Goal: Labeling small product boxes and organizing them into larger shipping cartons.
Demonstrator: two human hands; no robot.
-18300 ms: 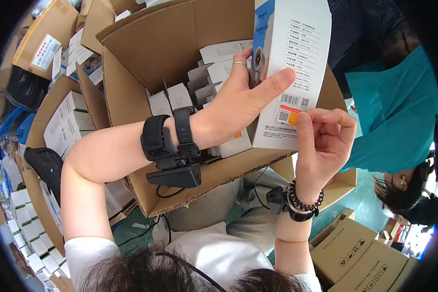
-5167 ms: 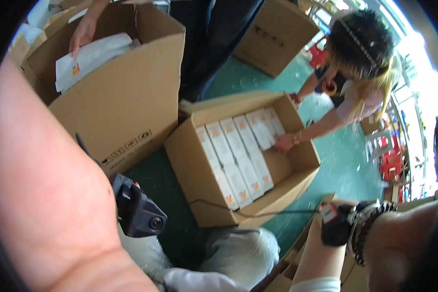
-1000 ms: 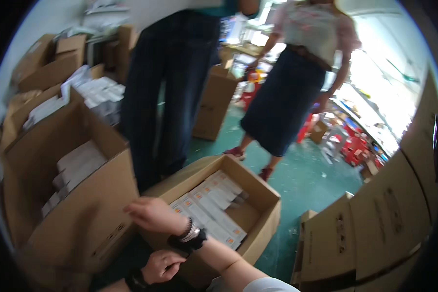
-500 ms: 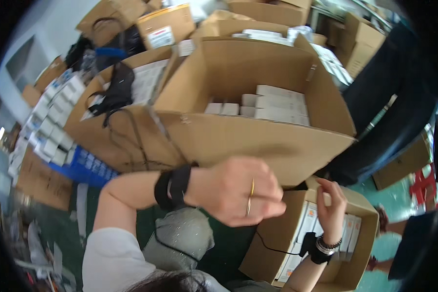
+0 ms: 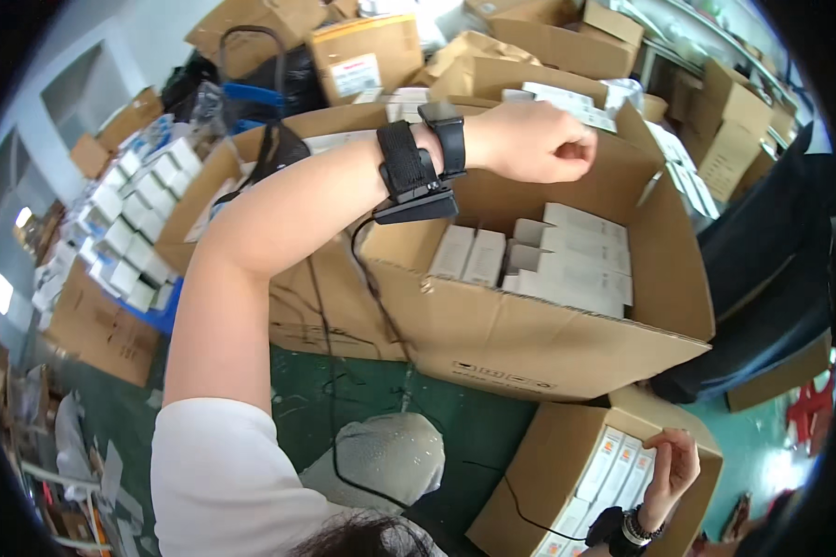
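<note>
My left hand [image 5: 541, 144] is raised over the far half of a large open carton [image 5: 474, 320]. Its fingers are curled into a loose fist, and nothing shows in it. Below it, inside the carton, lie white boxes [image 5: 576, 265], some with end flaps standing up. My right hand [image 5: 675, 464] is lower right, over a smaller open carton [image 5: 539, 446] packed with white boxes bearing orange marks [image 5: 611, 459]. Its fingers are bent, with the tips beside the end of one box; whatever they hold is hidden. Black straps with small cabled devices [image 5: 418, 206] circle both wrists.
Stacked white boxes [image 5: 144, 218] stand at left over a blue crate [image 5: 164, 316]. More cartons [image 5: 367, 60] crowd the back. Black cables [image 5: 330, 408] hang before the large carton. A person's dark-clothed leg [image 5: 771, 278] is at right. A grey-covered knee [image 5: 390, 455] is below.
My left hand has moved up and away, from in front of the large carton to above it. My right hand has shifted down and right, its fingers bending more. The view has tilted.
</note>
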